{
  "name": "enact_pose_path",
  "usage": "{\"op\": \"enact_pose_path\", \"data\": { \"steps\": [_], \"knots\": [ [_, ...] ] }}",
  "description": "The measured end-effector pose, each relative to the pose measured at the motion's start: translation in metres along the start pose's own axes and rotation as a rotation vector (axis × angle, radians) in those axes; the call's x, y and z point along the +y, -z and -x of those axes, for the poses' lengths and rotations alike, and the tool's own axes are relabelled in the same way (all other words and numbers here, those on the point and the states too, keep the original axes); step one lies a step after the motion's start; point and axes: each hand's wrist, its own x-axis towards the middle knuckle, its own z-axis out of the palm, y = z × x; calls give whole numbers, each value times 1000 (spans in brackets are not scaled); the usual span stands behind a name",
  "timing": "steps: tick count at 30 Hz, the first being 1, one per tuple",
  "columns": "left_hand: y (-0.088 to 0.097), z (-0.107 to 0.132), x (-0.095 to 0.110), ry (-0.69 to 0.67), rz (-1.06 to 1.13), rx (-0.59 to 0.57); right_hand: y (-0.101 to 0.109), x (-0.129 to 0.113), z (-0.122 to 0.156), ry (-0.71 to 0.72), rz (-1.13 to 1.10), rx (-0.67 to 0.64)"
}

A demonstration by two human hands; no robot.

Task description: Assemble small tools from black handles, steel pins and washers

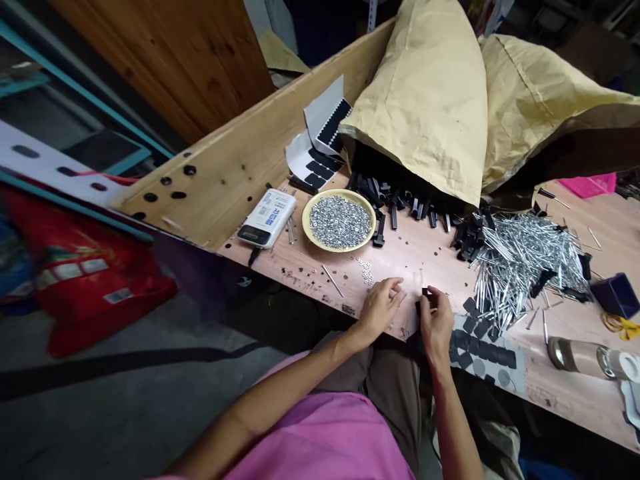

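My right hand (pixel 436 323) is at the table's front edge, with its fingers closed round a small black plastic piece (pixel 425 292). Most of that piece is hidden by the fingers. Just to its left, my left hand (pixel 381 310) hovers with curled fingers pressed together; whatever may be in them is too small to make out. Beyond the left hand lie a few loose washers (pixel 367 272) and a single metal pin (pixel 333 281). A yellow bowl (pixel 306 233) full of small metal washers stands farther back. Black adhesive pads (pixel 483 350) lie on a grey sheet beside my right hand.
A heap of long metal pins (pixel 533 260) lies at right, near a glass bottle (pixel 580 355) and dark blue box (pixel 616 295). Black plastic parts (pixel 394 212) spill from a large paper sack (pixel 425 100). A white device (pixel 269 217) stands left, beside the wooden side board (pixel 225 173).
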Motion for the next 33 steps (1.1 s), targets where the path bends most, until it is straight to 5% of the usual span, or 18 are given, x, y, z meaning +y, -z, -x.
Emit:
{"op": "enact_pose_path", "data": {
  "steps": [3, 7, 12, 16, 21, 25, 29, 33],
  "knots": [
    [39, 11, -10, -233, -247, 125, 6, 5, -13, 82, 277, 30],
    [77, 7, -16, -320, -347, 245, -10, -18, -34, 187, 463, 18],
    [71, -9, -7, -339, -288, 213, -64, -72, -74, 256, 277, -251],
    [60, -16, -2, -289, -246, 198, -87, -93, -89, 310, 373, -310],
    [62, -21, -4, -236, -215, 161, -56, -76, -83, 258, 527, -316],
    [60, -16, -7, -218, -184, 139, -11, -41, -57, 236, 642, -144],
    [44, -2, -5, -211, -131, 91, 8, -17, -25, 23, 860, -81],
    [23, 11, -1, -220, -83, 18, 22, -11, -6, -9, 806, -81]
  ]
}}
